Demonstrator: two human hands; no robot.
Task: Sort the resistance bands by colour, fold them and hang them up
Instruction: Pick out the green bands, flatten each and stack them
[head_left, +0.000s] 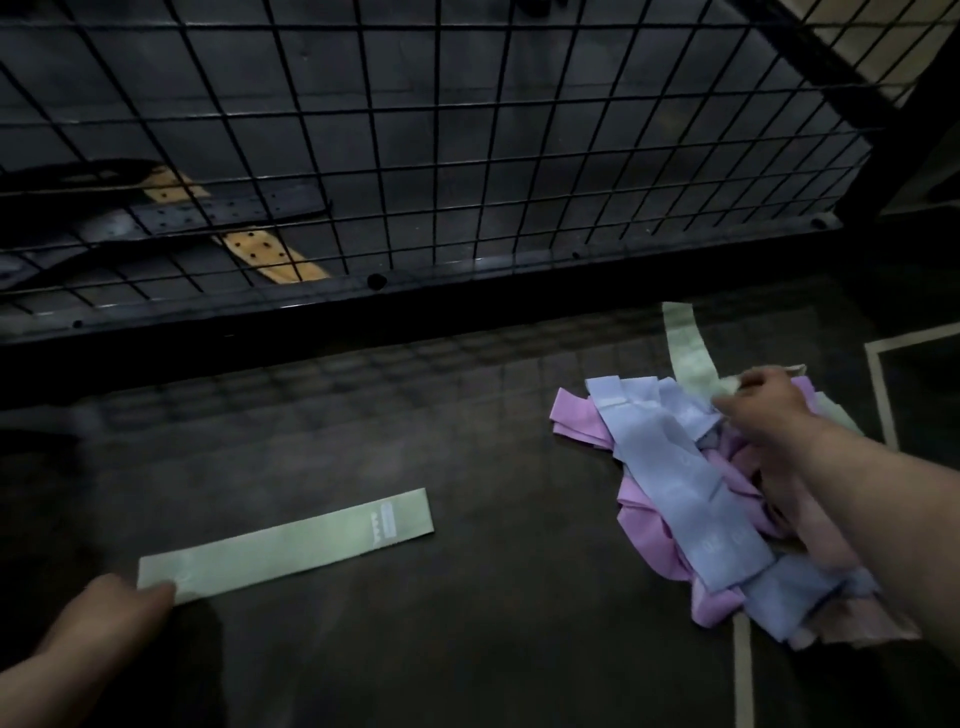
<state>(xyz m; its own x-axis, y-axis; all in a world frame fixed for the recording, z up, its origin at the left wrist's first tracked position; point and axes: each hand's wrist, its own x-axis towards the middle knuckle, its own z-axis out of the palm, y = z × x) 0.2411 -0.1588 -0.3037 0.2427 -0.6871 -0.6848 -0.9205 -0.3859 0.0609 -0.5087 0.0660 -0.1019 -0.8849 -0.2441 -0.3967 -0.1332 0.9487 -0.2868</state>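
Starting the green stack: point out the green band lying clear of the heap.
The flat green band at left, its near end held by the left hand; the other green band pokes out of the mixed heap.

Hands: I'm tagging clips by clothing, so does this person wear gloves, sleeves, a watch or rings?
No gloves: the left hand and right hand are bare. The left forearm and right forearm are bare too, with no sleeve, watch or bracelet in view. The picture is too dim and blurred to rule out a thin ring.
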